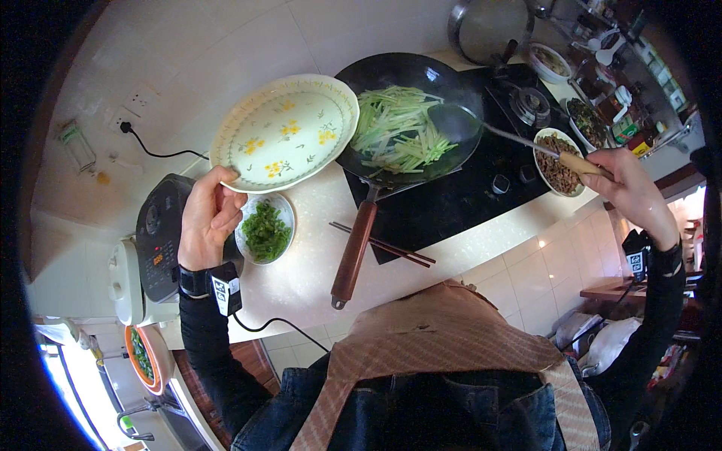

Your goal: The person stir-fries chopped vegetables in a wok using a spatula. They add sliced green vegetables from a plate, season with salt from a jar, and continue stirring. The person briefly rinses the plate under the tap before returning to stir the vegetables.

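Observation:
My left hand grips the near rim of a shallow floral plate, which bears no food and is held up beside the wok's left edge. In my right hand is the wooden handle of a metal spatula or ladle; its head rests in the wok among the food. The black wok stands on the cooktop and holds pale green vegetable strips. Its brown handle points towards me, over a pair of chopsticks. Below the plate sits a bowl of chopped greens.
Right of the wok are a black cooktop, a bowl of cooked minced or shredded food and a dish of dark food. A glass lid leans at the back. Rice cookers stand left, with a cable by the wall.

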A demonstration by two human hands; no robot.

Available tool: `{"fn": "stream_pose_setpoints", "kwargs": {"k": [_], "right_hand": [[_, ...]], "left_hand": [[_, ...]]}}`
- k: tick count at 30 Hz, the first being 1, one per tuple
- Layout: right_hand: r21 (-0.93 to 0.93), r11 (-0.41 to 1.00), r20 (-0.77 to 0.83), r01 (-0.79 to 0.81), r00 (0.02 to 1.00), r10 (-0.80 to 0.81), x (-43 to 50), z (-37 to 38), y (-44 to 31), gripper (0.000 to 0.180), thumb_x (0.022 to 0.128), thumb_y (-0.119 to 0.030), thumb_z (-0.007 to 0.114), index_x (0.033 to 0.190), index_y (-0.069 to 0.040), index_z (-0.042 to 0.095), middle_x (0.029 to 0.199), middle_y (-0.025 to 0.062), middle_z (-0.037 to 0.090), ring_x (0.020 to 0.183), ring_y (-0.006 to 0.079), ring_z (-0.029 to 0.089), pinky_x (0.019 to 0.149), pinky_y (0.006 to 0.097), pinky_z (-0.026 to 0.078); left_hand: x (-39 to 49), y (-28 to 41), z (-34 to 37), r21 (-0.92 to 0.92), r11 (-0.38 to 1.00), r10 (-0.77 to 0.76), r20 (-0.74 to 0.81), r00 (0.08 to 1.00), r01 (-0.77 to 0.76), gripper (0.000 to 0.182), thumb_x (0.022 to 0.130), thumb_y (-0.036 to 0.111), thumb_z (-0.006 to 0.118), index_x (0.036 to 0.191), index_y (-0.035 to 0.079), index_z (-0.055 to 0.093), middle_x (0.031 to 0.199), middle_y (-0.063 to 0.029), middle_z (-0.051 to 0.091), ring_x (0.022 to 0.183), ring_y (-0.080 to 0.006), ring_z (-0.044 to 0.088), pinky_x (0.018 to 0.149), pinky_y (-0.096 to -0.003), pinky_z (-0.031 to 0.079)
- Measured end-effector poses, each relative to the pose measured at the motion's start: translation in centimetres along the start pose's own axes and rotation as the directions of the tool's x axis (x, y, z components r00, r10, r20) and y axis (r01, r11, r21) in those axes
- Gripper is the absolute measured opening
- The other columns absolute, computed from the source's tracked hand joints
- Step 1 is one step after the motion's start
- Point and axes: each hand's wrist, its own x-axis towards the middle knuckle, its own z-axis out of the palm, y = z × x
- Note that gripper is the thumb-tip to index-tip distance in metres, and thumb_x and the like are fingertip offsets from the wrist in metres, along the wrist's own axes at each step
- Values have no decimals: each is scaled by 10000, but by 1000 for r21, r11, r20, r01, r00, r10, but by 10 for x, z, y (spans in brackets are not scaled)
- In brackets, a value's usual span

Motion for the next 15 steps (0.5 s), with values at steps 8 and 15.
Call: {"fn": "stream_pose_setpoints", "kwargs": {"k": [8,15], "right_hand": [[-394,882,-96,260,942,-320,-24,-10,-16,472,818,55,671,1266,-95,692,996,194,706,790,324,682,709,395,525],[-466,770,132,435,895,-426,-1,-10,-45,463,801,57,675,1205,-159,745,992,99,763,768,254,720,725,359,579]], "left_hand": [[-3,-17,-12,-38,994,105,84,991,-102,278,952,216,536,747,32,571,536,-35,561,260,-57,288,261,-191,270],[-14,-26,-16,48,988,150,-146,978,-144,415,951,251,480,611,25,556,385,9,410,266,-79,229,306,-238,200]]}}
